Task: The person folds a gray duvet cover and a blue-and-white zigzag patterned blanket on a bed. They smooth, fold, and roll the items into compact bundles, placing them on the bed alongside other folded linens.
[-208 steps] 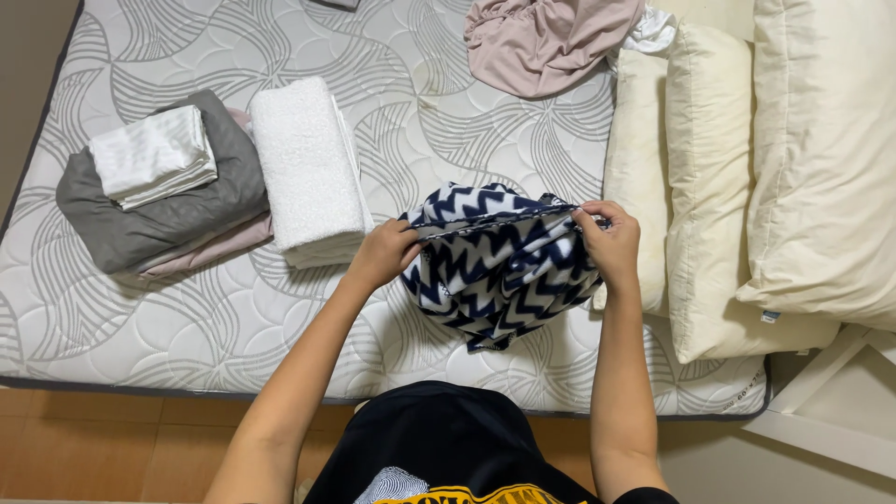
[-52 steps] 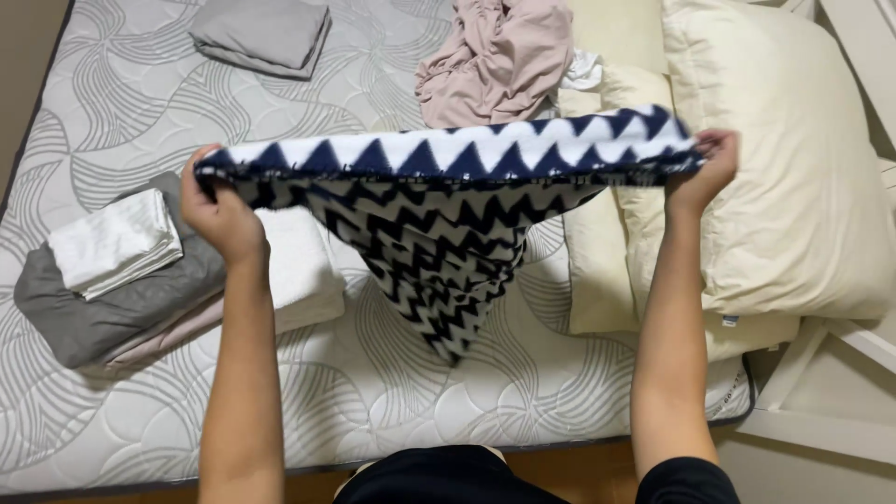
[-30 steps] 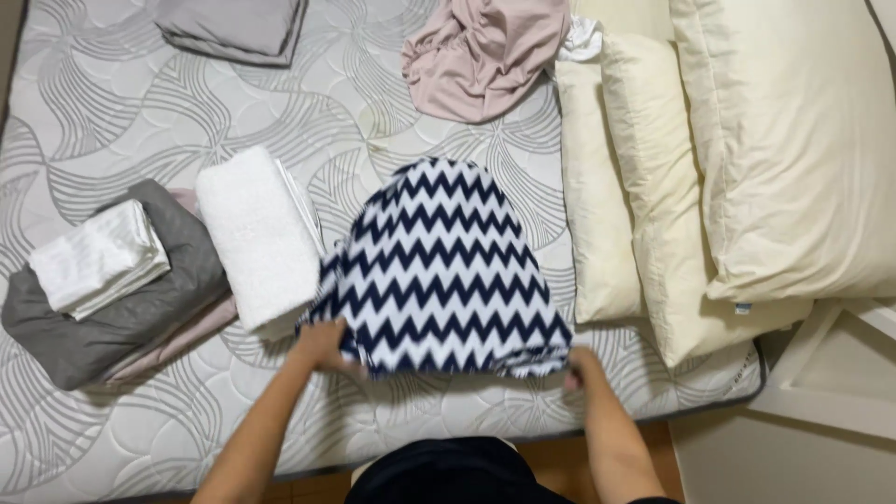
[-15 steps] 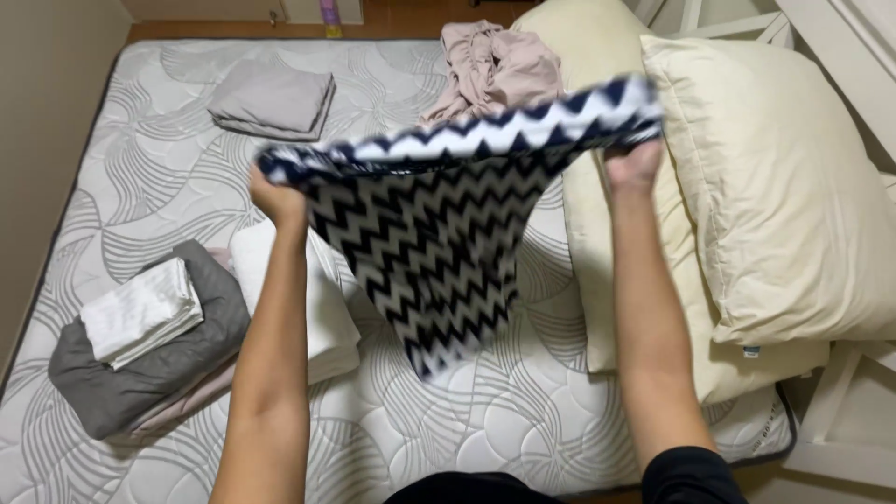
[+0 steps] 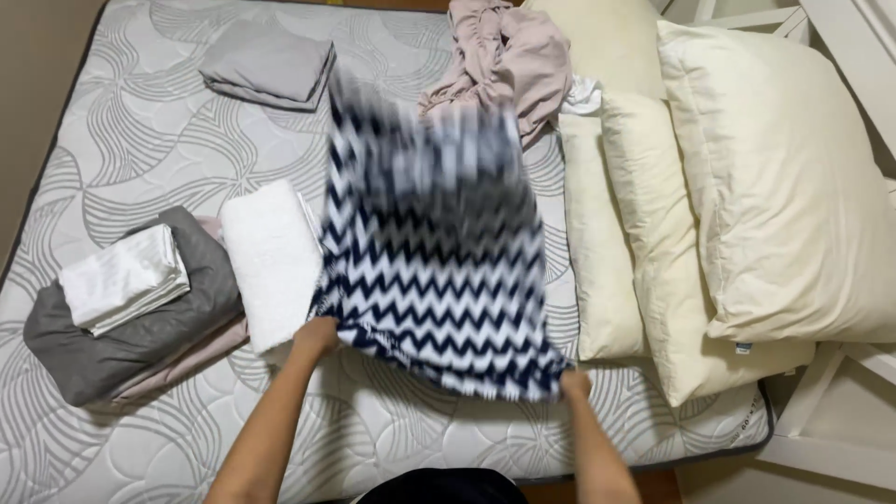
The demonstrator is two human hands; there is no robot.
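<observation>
The zigzag cloth (image 5: 434, 261), navy and white, spreads over the middle of the frame, its long axis running from the lower centre up toward the top, away from the person; its far end is blurred. The left hand (image 5: 315, 334) pinches the near left corner, the right hand (image 5: 573, 383) the near right corner, each grip pressed together on the hem. The left corner sits just beside a folded white towel (image 5: 271, 266) on the mattress (image 5: 140, 149); cream pillows (image 5: 747, 187) lie to the right.
</observation>
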